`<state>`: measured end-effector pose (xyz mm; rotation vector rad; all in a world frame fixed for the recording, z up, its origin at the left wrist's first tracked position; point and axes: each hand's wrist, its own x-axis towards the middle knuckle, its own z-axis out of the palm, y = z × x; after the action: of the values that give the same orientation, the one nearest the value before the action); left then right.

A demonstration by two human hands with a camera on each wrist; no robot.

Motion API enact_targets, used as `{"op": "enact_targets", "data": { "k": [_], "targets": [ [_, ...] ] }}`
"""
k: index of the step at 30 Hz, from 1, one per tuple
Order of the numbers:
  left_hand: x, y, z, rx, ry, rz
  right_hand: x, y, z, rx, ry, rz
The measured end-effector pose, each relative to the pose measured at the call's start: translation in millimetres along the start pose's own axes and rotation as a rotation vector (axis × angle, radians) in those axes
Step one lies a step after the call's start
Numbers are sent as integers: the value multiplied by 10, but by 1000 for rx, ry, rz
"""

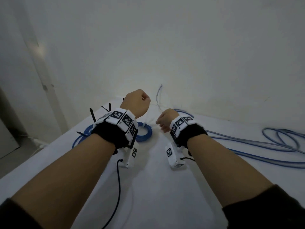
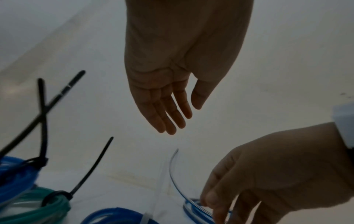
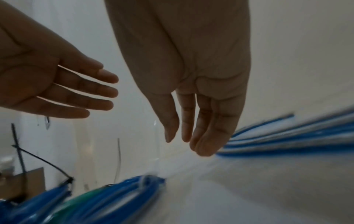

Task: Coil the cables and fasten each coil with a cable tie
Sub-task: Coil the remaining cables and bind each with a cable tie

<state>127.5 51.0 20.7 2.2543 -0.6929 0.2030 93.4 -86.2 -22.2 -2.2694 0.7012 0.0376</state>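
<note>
In the left wrist view my left hand hangs open above the table, fingers straight and together, holding nothing. My right hand is open too, its fingers pointing down. In the head view both hands hover near the back wall. The right fingertips are beside the curved free end of a loose blue cable; I cannot tell if they touch it. A blue coil with a pale tie lies between the wrists. More loose blue cable sprawls to the right.
Tied coils lie at the left: a blue one and a green one, black tie tails sticking up. The white table meets the wall just behind my hands. A black cord hangs from the left wrist camera.
</note>
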Motion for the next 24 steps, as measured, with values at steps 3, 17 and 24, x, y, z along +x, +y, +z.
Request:
{"op": "enact_targets", "data": {
  "k": [3,17,24],
  "targets": [
    [-29,177,124,4,-82,50,-59,257,-312,-417,61,-1],
    [-341,763,834,59,-398,186,-415,1332,-870,-705,-42,-31],
    [-350,825,1039,187,-512,257,-982,1488,-1383,-263,61,-197]
  ]
}}
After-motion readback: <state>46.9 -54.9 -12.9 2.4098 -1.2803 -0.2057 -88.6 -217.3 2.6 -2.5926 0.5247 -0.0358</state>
